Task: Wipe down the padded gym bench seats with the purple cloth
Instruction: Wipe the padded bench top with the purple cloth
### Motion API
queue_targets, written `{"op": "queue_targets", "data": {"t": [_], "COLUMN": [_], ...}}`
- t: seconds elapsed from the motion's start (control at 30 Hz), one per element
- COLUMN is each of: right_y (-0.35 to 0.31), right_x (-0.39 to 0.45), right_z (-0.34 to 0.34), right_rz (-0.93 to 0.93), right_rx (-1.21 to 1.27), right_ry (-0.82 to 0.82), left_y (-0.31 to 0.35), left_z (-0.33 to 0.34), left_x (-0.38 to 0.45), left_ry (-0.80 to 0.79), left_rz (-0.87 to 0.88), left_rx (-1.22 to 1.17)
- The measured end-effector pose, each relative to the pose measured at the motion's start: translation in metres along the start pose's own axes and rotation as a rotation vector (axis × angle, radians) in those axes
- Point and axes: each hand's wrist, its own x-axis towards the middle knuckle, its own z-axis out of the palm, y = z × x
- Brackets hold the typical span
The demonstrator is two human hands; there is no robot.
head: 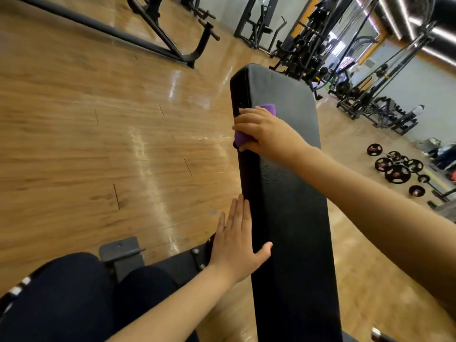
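My left hand (pixel 238 245) lies flat, fingers straight, against the long black padded bench (pixel 291 218)'s left edge. Farther up, my right hand (pixel 261 130) presses the purple cloth (pixel 240 138) over that edge. Glossy wood floor (pixel 98 132); weight plates (pixel 397 172) right.

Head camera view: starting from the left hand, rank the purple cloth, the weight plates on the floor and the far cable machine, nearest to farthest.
From the left hand:
1. Purple cloth, further up the bench's left edge, under the right hand.
2. Weight plates, on the floor to the right.
3. Cable machine, at the back of the room.
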Motion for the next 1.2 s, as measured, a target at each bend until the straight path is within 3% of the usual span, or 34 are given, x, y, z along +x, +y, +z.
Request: {"op": "queue_targets", "data": {"t": [0.17, 0.33, 0.53, 0.7, 0.83, 1.07, 1.2], "right_y": [-0.025, 0.003, 0.018, -0.004, 0.010, 0.017, -0.005], "right_x": [-0.035, -0.017, 0.031, -0.017, 0.001, 0.056, 0.031], "right_z": [0.019, 0.015, -0.008, 0.017, 0.009, 0.004, 0.024], "right_rz": [-0.158, -0.333, -0.016, -0.135, -0.167, 0.168, 0.206], "right_rx": [-0.113, -0.140, -0.062, -0.020, -0.069, -0.022, 0.015], "right_ry": [-0.066, -0.025, 0.122, 0.041, 0.025, 0.291, 0.311], "left_y": [-0.012, -0.012, -0.021, -0.019, -0.012, -0.016, -0.015], "left_z": [-0.014, -0.016, -0.017, -0.041, -0.046, -0.040, -0.049], "left_x": [0.009, 0.014, 0.017, 0.038, 0.047, 0.050, 0.056], "left_ry": [-0.052, -0.085, -0.103, -0.054, -0.037, 0.018, 0.060], "left_rz": [-0.055, 0.025, 0.124, 0.082, 0.075, 0.077, 0.076], "left_rx": [0.114, 0.124, 0.170, 0.172, 0.131, 0.100, 0.121]}}
